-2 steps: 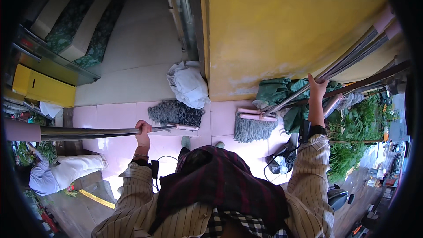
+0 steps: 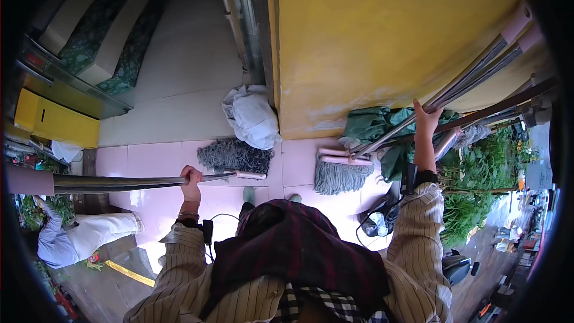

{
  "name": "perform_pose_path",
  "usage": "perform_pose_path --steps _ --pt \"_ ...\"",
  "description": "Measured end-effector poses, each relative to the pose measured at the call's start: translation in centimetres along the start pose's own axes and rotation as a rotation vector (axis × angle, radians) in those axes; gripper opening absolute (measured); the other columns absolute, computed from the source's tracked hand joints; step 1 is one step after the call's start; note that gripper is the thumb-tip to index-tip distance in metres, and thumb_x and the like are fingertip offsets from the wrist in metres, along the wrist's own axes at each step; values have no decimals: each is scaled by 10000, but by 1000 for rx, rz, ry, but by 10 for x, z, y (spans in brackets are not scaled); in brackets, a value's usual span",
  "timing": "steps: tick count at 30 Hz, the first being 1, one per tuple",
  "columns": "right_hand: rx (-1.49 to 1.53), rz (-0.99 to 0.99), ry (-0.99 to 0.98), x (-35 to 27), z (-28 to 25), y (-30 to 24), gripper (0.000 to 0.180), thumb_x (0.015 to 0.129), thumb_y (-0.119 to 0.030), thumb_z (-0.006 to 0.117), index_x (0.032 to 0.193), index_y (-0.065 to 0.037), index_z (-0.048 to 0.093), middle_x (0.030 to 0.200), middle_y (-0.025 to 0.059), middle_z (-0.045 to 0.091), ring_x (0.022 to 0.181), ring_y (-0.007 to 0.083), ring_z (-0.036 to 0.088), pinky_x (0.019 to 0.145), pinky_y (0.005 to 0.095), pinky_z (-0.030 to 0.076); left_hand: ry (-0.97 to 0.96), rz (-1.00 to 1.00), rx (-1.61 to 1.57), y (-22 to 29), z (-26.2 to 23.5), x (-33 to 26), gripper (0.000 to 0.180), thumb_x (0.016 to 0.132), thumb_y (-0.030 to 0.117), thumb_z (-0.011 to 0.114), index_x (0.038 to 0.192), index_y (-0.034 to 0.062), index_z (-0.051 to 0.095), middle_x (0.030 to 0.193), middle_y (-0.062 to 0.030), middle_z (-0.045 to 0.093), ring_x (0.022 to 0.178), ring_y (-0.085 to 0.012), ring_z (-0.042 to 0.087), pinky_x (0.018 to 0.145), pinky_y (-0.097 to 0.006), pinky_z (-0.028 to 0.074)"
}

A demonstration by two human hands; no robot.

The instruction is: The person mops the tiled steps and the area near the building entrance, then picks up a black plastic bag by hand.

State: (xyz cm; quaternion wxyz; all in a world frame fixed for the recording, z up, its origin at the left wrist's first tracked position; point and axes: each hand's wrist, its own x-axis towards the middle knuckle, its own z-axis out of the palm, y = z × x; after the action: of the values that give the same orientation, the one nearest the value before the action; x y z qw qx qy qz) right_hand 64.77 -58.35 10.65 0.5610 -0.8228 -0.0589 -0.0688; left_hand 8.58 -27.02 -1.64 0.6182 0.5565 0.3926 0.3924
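Note:
My left hand (image 2: 191, 180) is closed around the metal handle (image 2: 119, 184) of a mop, which runs out to the left and ends in a pink grip. That mop's dark grey string head (image 2: 236, 157) lies on the tiles ahead of me, joined to a pink bar. On the right, my right hand (image 2: 427, 118) grips metal mop handles (image 2: 469, 78) that lean toward the yellow wall, with pink grips at their upper ends. Below them, grey mop heads (image 2: 342, 177) with pink bars rest on the floor; how many handles my palm encloses is hidden.
A white cloth bundle (image 2: 252, 118) lies by the yellow wall's (image 2: 382, 36) corner. Green cloth (image 2: 373, 124) and a dark brown pole (image 2: 508, 103) are beside my right hand. A black bag (image 2: 382, 218) sits nearby. Another person (image 2: 89, 236) bends at far left; plants (image 2: 478, 164) stand right.

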Motion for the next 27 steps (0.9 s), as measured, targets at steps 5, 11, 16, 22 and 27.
perform_pose_path --steps 5,11,16,22,27 --pt "74 -60 27 -9 -3 -5 898 668 -158 754 1352 -6 192 1265 116 411 1122 217 434 915 289 344 -6 1 -6 -3 -1 -1 141 852 75 443 716 54 412 569 -7 385 537 -110 375 524 -247 329" --pt "144 -320 213 -61 -24 -64 639 794 -116 634 1321 -1 291 1316 177 379 1205 259 387 991 349 318 -1 7 5 -1 0 -3 140 848 77 447 716 51 410 571 -10 383 547 -112 384 528 -249 329" --pt "713 -678 -646 -150 -48 -201 194 841 -3 482 1021 -11 552 889 137 613 798 241 587 719 310 466 -1 -14 12 2 -2 -2 134 854 75 453 727 52 416 578 -7 378 550 -109 371 534 -247 335" --pt "1183 -1022 -1292 -195 -67 -285 203 789 -29 581 989 -60 588 994 72 592 771 170 604 627 335 477 16 -13 -1 5 10 5 144 851 83 465 721 53 410 577 -5 375 546 -108 368 529 -243 336" --pt "1522 -829 -1170 -222 -48 -288 189 782 -58 602 971 -58 592 1023 71 577 725 190 618 668 376 506 0 2 -28 -4 2 4 145 844 90 471 716 61 410 577 -8 381 547 -108 378 526 -244 341"
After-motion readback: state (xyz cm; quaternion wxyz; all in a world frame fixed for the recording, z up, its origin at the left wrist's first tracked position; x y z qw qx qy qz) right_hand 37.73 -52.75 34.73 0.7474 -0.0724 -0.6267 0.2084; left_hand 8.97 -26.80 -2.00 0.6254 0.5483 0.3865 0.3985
